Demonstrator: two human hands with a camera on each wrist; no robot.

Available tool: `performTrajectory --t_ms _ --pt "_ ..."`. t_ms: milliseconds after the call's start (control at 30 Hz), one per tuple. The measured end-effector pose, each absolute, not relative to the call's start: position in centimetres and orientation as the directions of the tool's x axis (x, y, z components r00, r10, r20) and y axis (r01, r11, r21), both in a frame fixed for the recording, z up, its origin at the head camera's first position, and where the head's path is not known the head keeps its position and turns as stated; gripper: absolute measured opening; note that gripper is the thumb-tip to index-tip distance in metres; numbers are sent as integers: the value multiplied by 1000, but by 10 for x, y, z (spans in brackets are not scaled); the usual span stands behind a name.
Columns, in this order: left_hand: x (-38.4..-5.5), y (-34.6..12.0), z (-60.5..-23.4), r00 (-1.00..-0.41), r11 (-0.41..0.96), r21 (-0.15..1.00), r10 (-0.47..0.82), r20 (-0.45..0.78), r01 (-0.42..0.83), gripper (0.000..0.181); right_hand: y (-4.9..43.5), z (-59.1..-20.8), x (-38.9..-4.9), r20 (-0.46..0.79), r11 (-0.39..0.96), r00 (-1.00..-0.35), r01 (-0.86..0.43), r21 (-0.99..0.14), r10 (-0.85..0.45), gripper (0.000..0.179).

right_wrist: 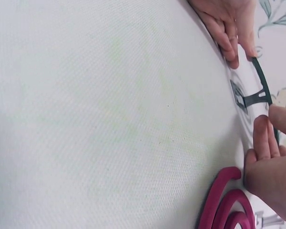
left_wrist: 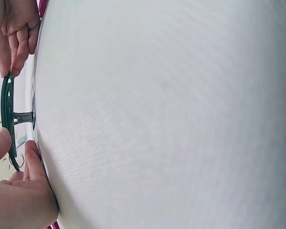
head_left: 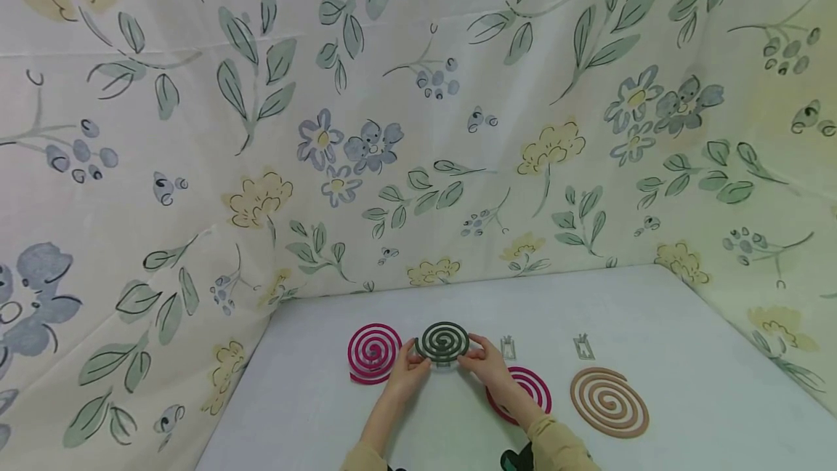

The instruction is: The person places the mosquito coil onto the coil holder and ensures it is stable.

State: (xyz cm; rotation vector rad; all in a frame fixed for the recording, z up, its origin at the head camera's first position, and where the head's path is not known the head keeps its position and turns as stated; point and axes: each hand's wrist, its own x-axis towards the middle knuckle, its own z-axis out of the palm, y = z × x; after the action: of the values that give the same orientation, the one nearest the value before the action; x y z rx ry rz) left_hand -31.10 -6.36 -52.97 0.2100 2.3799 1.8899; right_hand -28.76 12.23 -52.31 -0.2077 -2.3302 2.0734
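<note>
Dark green spiral coil has a hand at each side: the left hand pinches its left rim and the right hand pinches its right rim. Each hand is closed just enough for a light grip, with the thumb near the top of the rim and fingers below. The coil is raised over the worktop, about level, on the stem of a small metal stand, whose foot seems to lie on the surface.

To seat the coil well, I would support both sides equally, bring its centre exactly over the stem, and press softly near the middle, because the thin rings probably can bend or break. Before release, it is wise to check that it does not tilt. Whether the stem tip is fully fixed, I cannot tell.

Left of the green coil, near the left hand, lies a pink coil. To its right and nearer the person is another pink coil, partly covered by the right forearm; this arm should rise carefully when withdrawing. Further right are two spare stands and a tan coil. Behind it hangs a flowered cloth.
</note>
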Motion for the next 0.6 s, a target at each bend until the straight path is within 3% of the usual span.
performTrajectory --t_ms 600 --pt "-315 -65 -534 -984 229 973 176 -11 30 64 122 -521 -286 -85 116 -992 96 -989 98 60"
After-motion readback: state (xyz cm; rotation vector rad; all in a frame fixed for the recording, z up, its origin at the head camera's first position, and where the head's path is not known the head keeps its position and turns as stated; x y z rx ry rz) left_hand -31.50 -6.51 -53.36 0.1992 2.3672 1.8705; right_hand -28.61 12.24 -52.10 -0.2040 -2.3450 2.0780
